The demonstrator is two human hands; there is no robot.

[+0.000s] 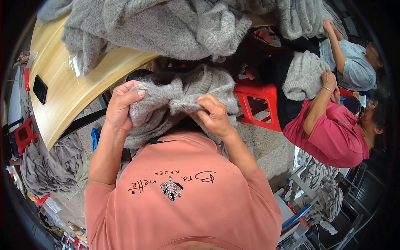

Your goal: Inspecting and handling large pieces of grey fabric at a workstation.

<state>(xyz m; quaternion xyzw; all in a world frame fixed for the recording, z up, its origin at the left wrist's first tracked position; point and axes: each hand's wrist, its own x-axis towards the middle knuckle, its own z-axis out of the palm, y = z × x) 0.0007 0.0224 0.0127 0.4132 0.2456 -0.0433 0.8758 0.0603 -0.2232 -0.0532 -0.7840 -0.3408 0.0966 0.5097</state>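
A fuzzy grey knitted garment [208, 85] lies bunched over my lap, and both hands hold a ribbed part of it up in front of my chest. My left hand [121, 104] grips one end, its thumb pressed on top of the knit. Closed on the same garment a little to the right is my right hand [215, 114], thumb and fingers pinching the fabric near a ribbed band. Between the hands the knit is stretched in a short span. Which part of the garment this is, I cannot tell.
Grey knitwear [162, 29] is heaped on the wooden table [58, 100] ahead, where a black phone [40, 89] lies. A red stool [260, 104] stands at right. Beside it sits a person in a magenta top [333, 129] handling grey knitwear. More garments [52, 162] are piled at left.
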